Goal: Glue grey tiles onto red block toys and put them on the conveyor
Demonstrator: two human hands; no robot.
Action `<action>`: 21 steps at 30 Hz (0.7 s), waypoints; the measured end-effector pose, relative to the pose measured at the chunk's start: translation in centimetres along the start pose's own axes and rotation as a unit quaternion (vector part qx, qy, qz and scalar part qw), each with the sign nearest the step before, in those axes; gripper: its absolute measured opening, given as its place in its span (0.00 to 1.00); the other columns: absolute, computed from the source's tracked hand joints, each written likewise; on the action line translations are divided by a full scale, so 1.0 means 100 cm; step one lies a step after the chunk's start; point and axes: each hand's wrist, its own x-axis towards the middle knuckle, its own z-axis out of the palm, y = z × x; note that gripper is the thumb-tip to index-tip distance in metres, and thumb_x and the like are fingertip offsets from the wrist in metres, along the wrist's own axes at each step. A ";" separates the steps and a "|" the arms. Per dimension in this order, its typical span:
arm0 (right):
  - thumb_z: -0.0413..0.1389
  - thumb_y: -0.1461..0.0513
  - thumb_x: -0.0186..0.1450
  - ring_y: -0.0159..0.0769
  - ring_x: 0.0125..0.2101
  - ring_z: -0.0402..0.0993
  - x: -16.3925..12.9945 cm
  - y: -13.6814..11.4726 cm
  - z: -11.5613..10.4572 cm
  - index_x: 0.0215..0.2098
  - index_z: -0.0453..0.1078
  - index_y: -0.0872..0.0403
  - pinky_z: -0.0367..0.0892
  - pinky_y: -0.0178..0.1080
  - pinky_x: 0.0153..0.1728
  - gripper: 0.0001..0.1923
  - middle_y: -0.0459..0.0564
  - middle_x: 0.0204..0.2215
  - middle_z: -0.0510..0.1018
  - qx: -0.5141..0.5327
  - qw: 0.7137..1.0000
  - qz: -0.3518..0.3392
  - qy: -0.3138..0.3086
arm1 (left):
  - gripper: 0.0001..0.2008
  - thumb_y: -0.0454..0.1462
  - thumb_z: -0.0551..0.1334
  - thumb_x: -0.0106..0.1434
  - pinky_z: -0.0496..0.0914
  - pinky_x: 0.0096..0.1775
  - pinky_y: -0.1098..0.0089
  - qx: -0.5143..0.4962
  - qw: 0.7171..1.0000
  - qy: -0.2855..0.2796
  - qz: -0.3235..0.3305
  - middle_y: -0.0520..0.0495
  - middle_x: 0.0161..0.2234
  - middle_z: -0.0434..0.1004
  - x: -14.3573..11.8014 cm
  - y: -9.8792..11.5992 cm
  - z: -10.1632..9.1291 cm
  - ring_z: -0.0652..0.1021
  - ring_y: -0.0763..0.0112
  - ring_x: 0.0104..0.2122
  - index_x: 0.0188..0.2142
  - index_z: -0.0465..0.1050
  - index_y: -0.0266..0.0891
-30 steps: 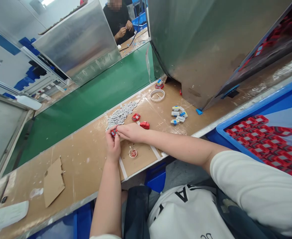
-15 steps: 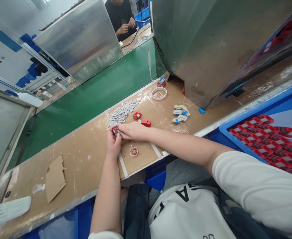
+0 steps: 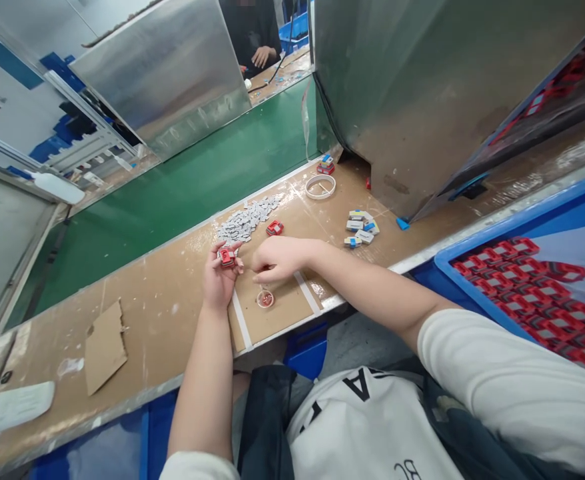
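My left hand (image 3: 218,283) is closed around a small red plastic casing (image 3: 227,257) with a grey part, held just above the table. Beside it, my right hand (image 3: 278,260) hovers apart from the casing, palm down, its thumb and fingers slightly apart and nothing visible in them. Just below the right hand stands a small clear cup (image 3: 265,299) with reddish contents. Another red casing (image 3: 274,228) lies beyond the right hand. A pile of small grey-white pieces (image 3: 247,220) spreads past both hands.
Blue-and-white blocks (image 3: 362,227) and a white ring (image 3: 320,187) lie rightward. A blue tray (image 3: 452,267) of red casings stands at right. Cardboard (image 3: 106,347) lies left. A green belt (image 3: 197,167) runs behind; a metal housing (image 3: 397,100) rises at right. A co-worker (image 3: 252,33) sits across.
My right hand has come away from the casing and moved toward the cup. My left hand has tilted the casing, showing its red face. The red piece behind my right hand is now hidden.
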 end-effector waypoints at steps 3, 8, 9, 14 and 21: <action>0.57 0.53 0.72 0.33 0.24 0.59 0.002 -0.002 0.007 0.27 0.75 0.55 0.47 0.41 0.31 0.20 0.48 0.24 0.78 -0.033 0.997 0.031 -0.064 | 0.24 0.38 0.69 0.59 0.76 0.33 0.70 -0.006 1.000 -0.028 0.003 0.40 0.53 0.85 -0.002 0.003 -0.002 0.83 0.69 0.33 0.55 0.73 0.46; 0.56 0.59 0.71 0.35 0.27 0.64 0.009 -0.007 0.021 0.31 0.78 0.53 0.48 0.40 0.31 0.13 0.50 0.32 0.84 -0.049 0.997 -0.021 -0.059 | 0.32 0.33 0.76 0.57 0.79 0.37 0.72 0.072 0.996 -0.026 0.046 0.42 0.57 0.83 -0.002 -0.005 -0.006 0.85 0.71 0.36 0.59 0.73 0.49; 0.56 0.60 0.71 0.36 0.28 0.65 0.010 -0.008 0.022 0.31 0.77 0.53 0.49 0.40 0.31 0.12 0.50 0.32 0.85 -0.049 0.997 -0.034 -0.053 | 0.32 0.35 0.77 0.58 0.80 0.38 0.71 0.091 0.994 -0.018 0.053 0.42 0.58 0.83 -0.002 -0.007 -0.006 0.86 0.70 0.38 0.60 0.72 0.50; 0.59 0.62 0.66 0.36 0.27 0.64 0.011 -0.014 0.022 0.27 0.75 0.53 0.49 0.41 0.31 0.09 0.48 0.28 0.83 -0.067 0.995 -0.047 -0.054 | 0.34 0.43 0.80 0.60 0.83 0.41 0.68 0.187 0.979 0.015 0.078 0.38 0.62 0.81 -0.002 -0.009 -0.002 0.88 0.66 0.40 0.62 0.71 0.48; 0.59 0.63 0.62 0.32 0.24 0.58 0.011 -0.008 0.025 0.22 0.69 0.53 0.48 0.41 0.30 0.10 0.42 0.21 0.73 0.044 0.996 -0.036 -0.066 | 0.28 0.43 0.83 0.53 0.80 0.43 0.70 0.252 0.959 0.062 0.111 0.41 0.54 0.85 -0.003 -0.002 -0.001 0.85 0.64 0.46 0.52 0.81 0.42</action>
